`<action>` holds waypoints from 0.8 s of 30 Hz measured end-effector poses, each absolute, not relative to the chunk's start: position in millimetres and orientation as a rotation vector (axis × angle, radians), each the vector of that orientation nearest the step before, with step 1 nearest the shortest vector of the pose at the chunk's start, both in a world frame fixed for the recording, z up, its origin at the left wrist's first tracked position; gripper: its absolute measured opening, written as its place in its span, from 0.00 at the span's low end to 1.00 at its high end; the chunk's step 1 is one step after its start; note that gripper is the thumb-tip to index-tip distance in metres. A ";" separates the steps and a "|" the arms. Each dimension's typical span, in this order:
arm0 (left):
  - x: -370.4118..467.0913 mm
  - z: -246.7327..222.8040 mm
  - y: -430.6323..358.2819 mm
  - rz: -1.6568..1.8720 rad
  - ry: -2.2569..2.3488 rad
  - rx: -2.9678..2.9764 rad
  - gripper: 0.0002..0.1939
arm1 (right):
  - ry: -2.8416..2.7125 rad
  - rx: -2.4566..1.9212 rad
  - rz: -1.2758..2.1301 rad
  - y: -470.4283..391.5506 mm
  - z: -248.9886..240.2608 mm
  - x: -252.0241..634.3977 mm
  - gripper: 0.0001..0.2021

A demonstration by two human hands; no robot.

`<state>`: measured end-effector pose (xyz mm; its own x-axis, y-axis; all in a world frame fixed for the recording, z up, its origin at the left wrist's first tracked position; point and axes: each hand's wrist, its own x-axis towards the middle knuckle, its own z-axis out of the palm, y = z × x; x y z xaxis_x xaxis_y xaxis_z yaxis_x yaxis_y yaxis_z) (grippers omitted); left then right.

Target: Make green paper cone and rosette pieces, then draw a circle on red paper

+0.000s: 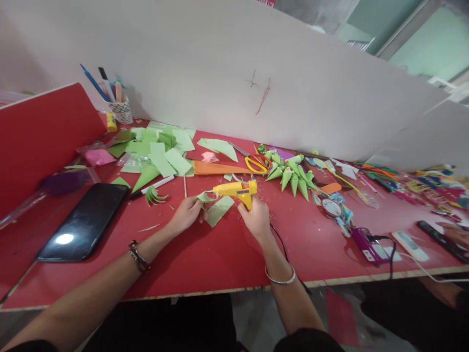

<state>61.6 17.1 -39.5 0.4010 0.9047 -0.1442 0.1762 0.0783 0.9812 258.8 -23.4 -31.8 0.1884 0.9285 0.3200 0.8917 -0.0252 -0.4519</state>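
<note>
My right hand (254,215) is wrapped round the handle of a yellow glue gun (234,188), whose nozzle points left. My left hand (189,214) pinches a small curled green paper piece (205,197) right at the nozzle. Under and between the hands lies a flat green paper piece (220,210) on the red table (205,264). Left of my left hand sits another curled green strip piece (154,196). A cluster of green paper cones (293,176) rests beyond the glue gun to the right.
Green paper sheets (161,156), a black phone (86,222) and a pen cup (120,110) are at the left. Yellow-handled scissors (256,165) lie behind the gun. A purple power box (370,245) with cables stands at the right, near another person's hand (456,234).
</note>
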 end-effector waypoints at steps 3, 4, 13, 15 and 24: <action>61.2 -40.9 16.7 0.739 1.040 1.406 0.12 | -1.695 -1.931 0.096 -23.0 -31.7 259.1 0.09; 61.0 -41.6 16.6 0.743 1.036 1.407 0.12 | -1.693 -1.938 0.099 -22.8 -31.6 259.1 0.09; 61.4 -42.1 16.1 0.751 1.018 1.428 0.15 | -1.664 -1.987 0.069 -21.1 -32.5 260.9 0.10; 61.5 -41.5 15.9 0.748 1.017 1.433 0.15 | -1.614 -1.955 0.104 -21.1 -32.7 261.1 0.09; 60.8 -43.2 16.7 0.743 1.046 1.460 0.15 | -1.545 -1.745 0.316 -25.7 -29.2 260.1 0.16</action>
